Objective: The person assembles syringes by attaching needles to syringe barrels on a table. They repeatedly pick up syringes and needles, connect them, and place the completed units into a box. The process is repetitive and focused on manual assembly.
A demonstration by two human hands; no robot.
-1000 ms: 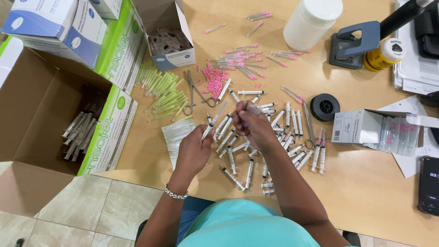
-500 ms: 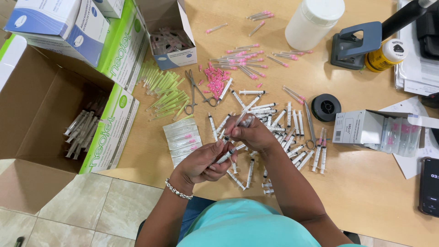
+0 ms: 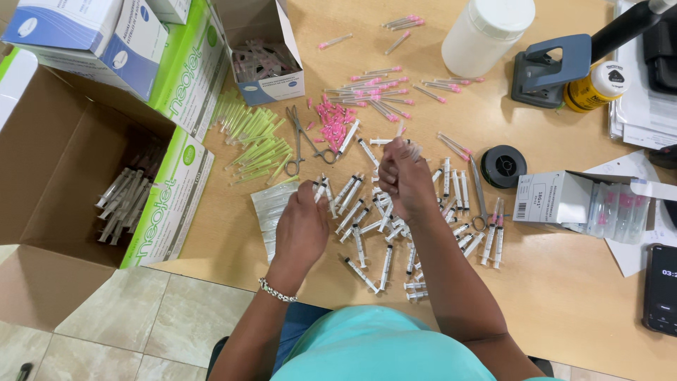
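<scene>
Several clear syringes (image 3: 384,233) lie scattered on the wooden table (image 3: 564,296) in front of me. My left hand (image 3: 302,227) hovers over the left edge of that pile, fingers curled, fingertips pinching a syringe (image 3: 321,190). My right hand (image 3: 405,180) is closed in a fist above the middle of the pile and grips a syringe (image 3: 407,146) that sticks out at the top. Loose pink needle caps (image 3: 331,125) and pink-hubbed needles (image 3: 381,88) lie just beyond the hands. A flat clear packet (image 3: 266,212) lies under my left hand's side.
A big cardboard box (image 3: 63,176) holding syringes stands at left, with green boxes (image 3: 173,204) and blue-white boxes (image 3: 92,35) beside it. Also here: green capped needles (image 3: 257,144), scissors (image 3: 300,141), an open needle box (image 3: 264,63), a white jar (image 3: 486,28), a black roll (image 3: 503,166), an open carton (image 3: 564,201), a phone (image 3: 661,289).
Half a second ago both hands were together low over the pile. They have parted: the left moved up and left, the right up toward the far side with a syringe.
</scene>
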